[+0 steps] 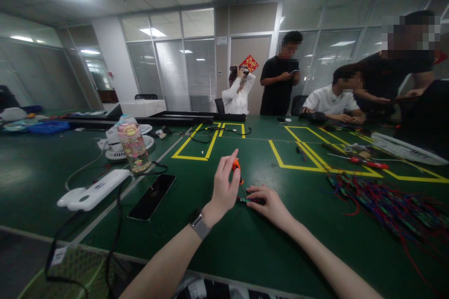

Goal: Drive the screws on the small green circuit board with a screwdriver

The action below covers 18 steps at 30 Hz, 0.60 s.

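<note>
My left hand (pixel 224 187), with a watch on its wrist, is closed round the orange handle of a small screwdriver (pixel 237 166) held upright. The tool's thin shaft runs down to a small dark circuit board (pixel 245 200) lying on the green table (pixel 196 224). My right hand (pixel 268 202) lies on the table with its fingers pressed on that board, pinning it down. Most of the board is hidden under the fingers.
A black phone (pixel 152 196), a white power strip (pixel 94 190) and a drink bottle (pixel 133 145) lie to the left. A heap of red and blue wired boards (pixel 389 203) lies to the right. Several people stand or sit at the table's far side.
</note>
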Available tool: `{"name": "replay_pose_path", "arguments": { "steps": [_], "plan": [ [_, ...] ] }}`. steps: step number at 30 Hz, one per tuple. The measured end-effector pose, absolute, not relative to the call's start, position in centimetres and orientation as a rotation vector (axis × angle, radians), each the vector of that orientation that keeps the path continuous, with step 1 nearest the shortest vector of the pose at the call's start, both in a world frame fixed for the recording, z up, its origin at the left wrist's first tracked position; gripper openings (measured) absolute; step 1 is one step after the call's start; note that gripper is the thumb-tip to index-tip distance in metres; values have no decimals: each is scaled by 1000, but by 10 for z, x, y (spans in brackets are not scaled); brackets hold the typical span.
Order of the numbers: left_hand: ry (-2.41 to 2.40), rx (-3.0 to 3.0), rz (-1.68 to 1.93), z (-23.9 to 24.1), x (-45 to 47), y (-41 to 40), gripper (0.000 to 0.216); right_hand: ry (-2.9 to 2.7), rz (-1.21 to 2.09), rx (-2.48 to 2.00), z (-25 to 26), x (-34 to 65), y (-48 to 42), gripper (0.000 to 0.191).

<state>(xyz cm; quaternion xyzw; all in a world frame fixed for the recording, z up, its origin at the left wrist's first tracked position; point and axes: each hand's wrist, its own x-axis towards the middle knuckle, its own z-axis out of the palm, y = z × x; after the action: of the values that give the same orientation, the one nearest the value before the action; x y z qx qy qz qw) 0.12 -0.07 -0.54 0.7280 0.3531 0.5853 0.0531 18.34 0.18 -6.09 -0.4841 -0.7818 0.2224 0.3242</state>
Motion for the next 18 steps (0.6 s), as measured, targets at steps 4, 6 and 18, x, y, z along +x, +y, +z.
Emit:
{"name": "replay_pose_path", "arguments": {
  "steps": [4, 6, 18],
  "plan": [
    [1067, 2181, 1776, -6, 2, 1, 43, -2051, 585, -1270, -61, 184, 1, 17],
    [1074, 2180, 1811, -6, 2, 2, 41, -2050, 585, -1269, -62, 184, 2, 17],
    [1074, 2226, 1790, -4, 3, -1, 36, -2049, 579, -1257, -62, 184, 2, 17]
  ]
}}
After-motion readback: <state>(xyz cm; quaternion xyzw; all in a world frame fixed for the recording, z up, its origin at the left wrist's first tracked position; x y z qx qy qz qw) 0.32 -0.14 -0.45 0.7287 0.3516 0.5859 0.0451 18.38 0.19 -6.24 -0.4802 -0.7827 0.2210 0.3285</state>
